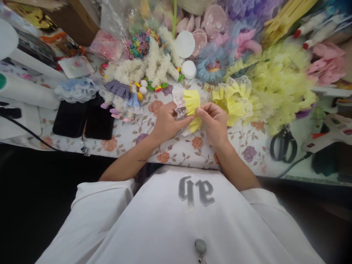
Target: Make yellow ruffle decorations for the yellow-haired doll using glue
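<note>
Between my hands, just above the flowered tablecloth (198,142), is a pleated yellow ruffle (191,98) edged with white lace. My left hand (170,123) grips its left side, thumb lying across the front of the pleats. With thumb and fingertips closed, my right hand (213,119) pinches the ruffle's right edge. Close beyond the right hand lie more yellow lace-trimmed ruffles (233,97), and past them a heap of pale yellow tulle (280,80). Part of the held ruffle is hidden behind my fingers.
Two black phones (70,119) lie at the left beside small dressed dolls (121,90). Black-handled scissors (283,145) and a white glue gun (332,132) are at the right. Fluffy cream pieces (156,62), a blue tulle ring (211,68) and white discs (185,44) crowd the back.
</note>
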Available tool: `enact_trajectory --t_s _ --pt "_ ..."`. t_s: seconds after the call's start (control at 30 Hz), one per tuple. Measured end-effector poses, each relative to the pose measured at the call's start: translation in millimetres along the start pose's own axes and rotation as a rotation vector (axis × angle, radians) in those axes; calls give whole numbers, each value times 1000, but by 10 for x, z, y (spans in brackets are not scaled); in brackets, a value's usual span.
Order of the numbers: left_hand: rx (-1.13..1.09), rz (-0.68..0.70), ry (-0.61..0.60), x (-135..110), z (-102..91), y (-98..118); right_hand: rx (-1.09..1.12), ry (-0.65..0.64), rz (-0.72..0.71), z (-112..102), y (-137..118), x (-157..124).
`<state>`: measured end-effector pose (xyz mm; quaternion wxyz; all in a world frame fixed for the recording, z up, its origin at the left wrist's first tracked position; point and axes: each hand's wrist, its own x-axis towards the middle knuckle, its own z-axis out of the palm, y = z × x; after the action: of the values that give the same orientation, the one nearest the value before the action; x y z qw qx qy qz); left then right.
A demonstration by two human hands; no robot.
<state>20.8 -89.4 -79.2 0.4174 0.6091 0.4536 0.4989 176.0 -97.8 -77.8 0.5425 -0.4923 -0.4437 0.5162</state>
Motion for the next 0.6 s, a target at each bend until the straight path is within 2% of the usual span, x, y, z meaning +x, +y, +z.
enact_trajectory --t_s 0.3,0.5,0.6 --pt "333 134 134 -40 -14 -33 83 -51 52 60 0 -36" --pt "340 169 170 -52 0 -41 88 -40 68 83 -6 -44" --pt "254 122 156 -37 7 -27 92 -42 38 92 -16 -50"
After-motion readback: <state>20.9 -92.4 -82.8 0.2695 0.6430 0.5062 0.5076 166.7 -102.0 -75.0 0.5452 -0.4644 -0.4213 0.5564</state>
